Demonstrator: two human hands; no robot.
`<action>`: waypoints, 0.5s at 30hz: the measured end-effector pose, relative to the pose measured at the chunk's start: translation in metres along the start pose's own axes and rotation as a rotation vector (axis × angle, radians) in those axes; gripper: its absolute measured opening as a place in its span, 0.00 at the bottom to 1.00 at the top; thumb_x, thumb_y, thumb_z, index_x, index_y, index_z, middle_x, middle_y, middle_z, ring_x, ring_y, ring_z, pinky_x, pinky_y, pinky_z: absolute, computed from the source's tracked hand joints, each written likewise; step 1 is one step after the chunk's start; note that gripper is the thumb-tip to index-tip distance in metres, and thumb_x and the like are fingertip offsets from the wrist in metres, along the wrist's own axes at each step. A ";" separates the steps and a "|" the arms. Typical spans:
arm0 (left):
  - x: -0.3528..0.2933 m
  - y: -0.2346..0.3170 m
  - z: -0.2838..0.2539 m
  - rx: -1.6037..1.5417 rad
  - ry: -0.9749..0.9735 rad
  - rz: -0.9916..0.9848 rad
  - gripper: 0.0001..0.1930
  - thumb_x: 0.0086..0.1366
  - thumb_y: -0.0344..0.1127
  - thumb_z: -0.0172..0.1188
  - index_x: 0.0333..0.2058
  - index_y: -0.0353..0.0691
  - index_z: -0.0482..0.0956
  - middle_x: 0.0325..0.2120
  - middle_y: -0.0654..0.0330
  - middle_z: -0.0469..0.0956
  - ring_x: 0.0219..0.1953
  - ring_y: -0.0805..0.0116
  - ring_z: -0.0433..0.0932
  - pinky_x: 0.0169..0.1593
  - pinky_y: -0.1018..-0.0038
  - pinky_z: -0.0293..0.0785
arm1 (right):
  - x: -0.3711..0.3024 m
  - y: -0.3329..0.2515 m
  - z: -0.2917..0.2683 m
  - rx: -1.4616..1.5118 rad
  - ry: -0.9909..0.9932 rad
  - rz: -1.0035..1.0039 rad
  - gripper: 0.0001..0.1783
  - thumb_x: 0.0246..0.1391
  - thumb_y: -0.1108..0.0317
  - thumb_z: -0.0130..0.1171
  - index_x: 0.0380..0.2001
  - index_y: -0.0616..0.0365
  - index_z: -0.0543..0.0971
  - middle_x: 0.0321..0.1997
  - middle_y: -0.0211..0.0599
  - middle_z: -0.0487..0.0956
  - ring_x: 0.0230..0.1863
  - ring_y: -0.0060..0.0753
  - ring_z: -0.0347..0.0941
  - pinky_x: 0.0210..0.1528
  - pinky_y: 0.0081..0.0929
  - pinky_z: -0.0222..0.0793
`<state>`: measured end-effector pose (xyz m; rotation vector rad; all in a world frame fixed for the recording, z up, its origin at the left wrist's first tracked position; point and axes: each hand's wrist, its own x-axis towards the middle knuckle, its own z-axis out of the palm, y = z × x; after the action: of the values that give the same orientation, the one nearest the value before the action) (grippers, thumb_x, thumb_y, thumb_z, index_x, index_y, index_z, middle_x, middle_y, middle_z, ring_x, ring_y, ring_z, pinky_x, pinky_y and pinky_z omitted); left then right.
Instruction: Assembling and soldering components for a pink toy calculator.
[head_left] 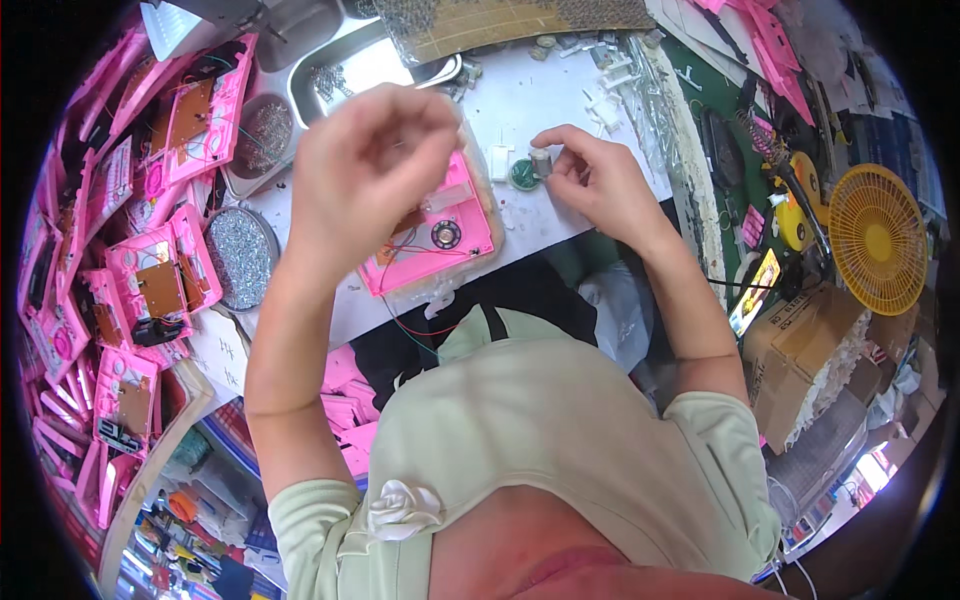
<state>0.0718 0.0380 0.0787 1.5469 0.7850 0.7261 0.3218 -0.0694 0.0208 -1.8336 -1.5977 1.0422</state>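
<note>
Right hand point(605, 190) at work just beyond the right edge of the pink casing point(472, 218): its thumb and forefinger close on a small silvery cylinder point(541, 161), standing against a round green piece point(523, 176). The casing itself lies open on the bench point(520, 105), tilted a little, with a round speaker point(446, 234) in its near part and loose red wires point(408, 249) beside that.

What could go wrong is mostly small-scale. The grip on the cylinder looks like a fingertip one, so a careless tug could tip it or send the green piece skidding toward the casing. Those wires seem the weaker point — some trail over the casing's near edge, and a sleeve or wrist catching one could strain its joint. A low pass of the left hand point(368, 175) might also knock the speaker, should it be unfixed.

As for the hands, the right is nearly closed at thumb and forefinger, the other fingers loosely bent. The left hangs above the casing's far left corner, half curled and clear of the speaker; it is blurred — I cannot tell whether anything sits between its fingers.

Farther out, a white block point(500, 162) lies just right of the casing's far end, and a round dish point(274, 240) of small metal parts stands to the casing's left.
</note>
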 end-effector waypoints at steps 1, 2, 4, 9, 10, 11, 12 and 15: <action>-0.016 -0.003 -0.002 -0.075 0.006 -0.060 0.09 0.64 0.26 0.68 0.42 0.30 0.81 0.31 0.63 0.82 0.31 0.81 0.79 0.36 0.84 0.75 | 0.001 -0.001 0.000 -0.047 -0.020 0.020 0.22 0.52 0.78 0.60 0.52 0.57 0.79 0.27 0.29 0.76 0.27 0.19 0.72 0.33 0.21 0.70; -0.032 -0.005 -0.004 -0.148 0.019 -0.122 0.08 0.65 0.25 0.67 0.42 0.30 0.82 0.32 0.62 0.83 0.31 0.80 0.79 0.35 0.84 0.75 | 0.002 -0.003 0.001 -0.091 -0.004 -0.011 0.21 0.51 0.77 0.60 0.50 0.56 0.79 0.27 0.34 0.77 0.28 0.29 0.74 0.34 0.27 0.71; -0.057 -0.014 -0.006 -0.231 0.043 -0.185 0.06 0.67 0.22 0.64 0.42 0.29 0.82 0.32 0.61 0.83 0.31 0.79 0.80 0.35 0.83 0.76 | 0.004 -0.006 0.004 -0.179 0.029 -0.070 0.19 0.49 0.74 0.60 0.47 0.54 0.80 0.26 0.43 0.80 0.30 0.49 0.79 0.37 0.40 0.75; -0.092 -0.033 0.004 -0.422 0.101 -0.248 0.06 0.67 0.19 0.60 0.42 0.30 0.79 0.36 0.55 0.84 0.30 0.75 0.80 0.31 0.79 0.78 | 0.008 -0.006 0.015 -0.472 0.102 -0.377 0.19 0.48 0.73 0.61 0.47 0.56 0.80 0.28 0.43 0.79 0.29 0.48 0.77 0.36 0.42 0.73; -0.096 -0.036 0.008 -0.485 0.128 -0.262 0.06 0.67 0.19 0.59 0.42 0.31 0.78 0.37 0.54 0.84 0.30 0.74 0.80 0.30 0.79 0.78 | 0.008 -0.006 0.014 -0.500 0.113 -0.424 0.19 0.48 0.73 0.61 0.47 0.56 0.80 0.28 0.42 0.78 0.28 0.46 0.76 0.35 0.40 0.73; -0.098 -0.038 0.010 -0.537 0.124 -0.270 0.06 0.67 0.20 0.59 0.42 0.32 0.77 0.36 0.55 0.83 0.30 0.73 0.80 0.31 0.79 0.79 | 0.007 -0.009 0.009 -0.351 0.060 -0.282 0.20 0.49 0.74 0.61 0.48 0.57 0.79 0.28 0.39 0.78 0.28 0.40 0.75 0.34 0.36 0.72; -0.100 -0.042 0.011 -0.547 0.113 -0.242 0.06 0.68 0.19 0.59 0.42 0.31 0.77 0.36 0.55 0.82 0.31 0.73 0.81 0.33 0.79 0.79 | 0.003 -0.015 0.001 -0.203 0.006 -0.139 0.20 0.49 0.75 0.61 0.49 0.57 0.79 0.28 0.36 0.78 0.27 0.35 0.74 0.33 0.33 0.71; -0.107 -0.047 0.012 -0.524 0.103 -0.205 0.05 0.69 0.19 0.59 0.42 0.29 0.78 0.35 0.57 0.81 0.33 0.75 0.81 0.35 0.80 0.81 | -0.006 -0.014 -0.001 0.264 0.006 -0.005 0.21 0.51 0.77 0.62 0.51 0.58 0.79 0.28 0.27 0.77 0.26 0.20 0.70 0.31 0.22 0.67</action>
<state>0.0157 -0.0520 0.0291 0.9505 0.7424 0.7871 0.3137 -0.0721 0.0335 -1.6532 -1.3856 1.1827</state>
